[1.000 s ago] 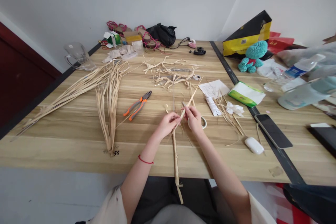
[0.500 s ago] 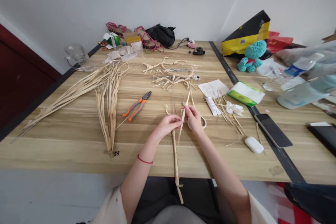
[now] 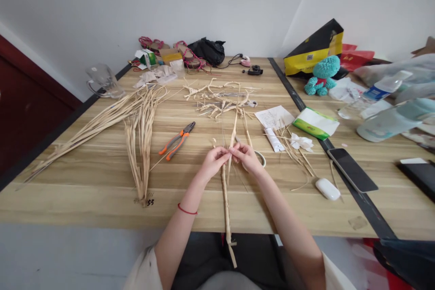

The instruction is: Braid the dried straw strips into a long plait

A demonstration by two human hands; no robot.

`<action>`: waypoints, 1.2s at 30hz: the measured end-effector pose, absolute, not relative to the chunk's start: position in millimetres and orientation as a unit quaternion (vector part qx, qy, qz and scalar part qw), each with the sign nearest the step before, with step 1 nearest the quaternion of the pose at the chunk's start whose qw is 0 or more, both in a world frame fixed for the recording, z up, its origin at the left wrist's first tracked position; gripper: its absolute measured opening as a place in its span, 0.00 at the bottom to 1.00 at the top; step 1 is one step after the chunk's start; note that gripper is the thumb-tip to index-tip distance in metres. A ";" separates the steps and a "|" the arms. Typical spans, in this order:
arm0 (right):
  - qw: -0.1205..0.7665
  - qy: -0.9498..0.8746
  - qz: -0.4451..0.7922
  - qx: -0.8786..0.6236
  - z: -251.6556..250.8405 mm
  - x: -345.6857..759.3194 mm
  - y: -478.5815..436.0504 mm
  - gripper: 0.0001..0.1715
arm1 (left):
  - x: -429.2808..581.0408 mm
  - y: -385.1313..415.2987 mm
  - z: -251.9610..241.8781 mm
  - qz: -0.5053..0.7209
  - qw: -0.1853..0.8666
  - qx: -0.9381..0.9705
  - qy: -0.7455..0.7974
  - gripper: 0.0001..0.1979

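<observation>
Near the front edge of the light wooden table (image 3: 84, 190), I see both hands meeting over the work. On my feed the left hand (image 3: 214, 161) has its fingertips pinched around the top of a long twisted cord of pale straw (image 3: 226, 208). The cord runs from the fingers back toward the body, across the table edge and down over the lap. The right hand (image 3: 246, 156) touches the left, its fingers closed on a flat pale straw strip (image 3: 234, 129) that rises from the pinch and points toward the far wall. Orange-handled pliers (image 3: 176, 139) lie to the left, near a bundle of dried straw stalks (image 3: 142, 145). A white oval case (image 3: 328, 189) and a black phone (image 3: 351, 170) lie well off to the right.
</observation>
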State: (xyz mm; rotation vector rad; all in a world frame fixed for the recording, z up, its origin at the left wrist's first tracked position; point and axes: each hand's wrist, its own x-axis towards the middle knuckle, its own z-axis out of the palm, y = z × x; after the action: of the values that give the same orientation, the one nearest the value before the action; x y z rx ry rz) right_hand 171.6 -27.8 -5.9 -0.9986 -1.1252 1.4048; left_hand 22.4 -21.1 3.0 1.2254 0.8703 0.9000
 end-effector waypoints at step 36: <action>0.609 -0.348 0.563 -0.437 -4.4 180.9 -19.5 0.16 | 17.6 -23.9 4.1 0.314 0.718 0.519 0.342 0.16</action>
State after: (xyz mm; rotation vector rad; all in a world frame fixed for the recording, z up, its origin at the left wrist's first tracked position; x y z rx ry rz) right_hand 180.9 -19.5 -4.4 -1.0097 -0.8029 1.2990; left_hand 17.6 -23.9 4.1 1.1478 0.7572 0.6948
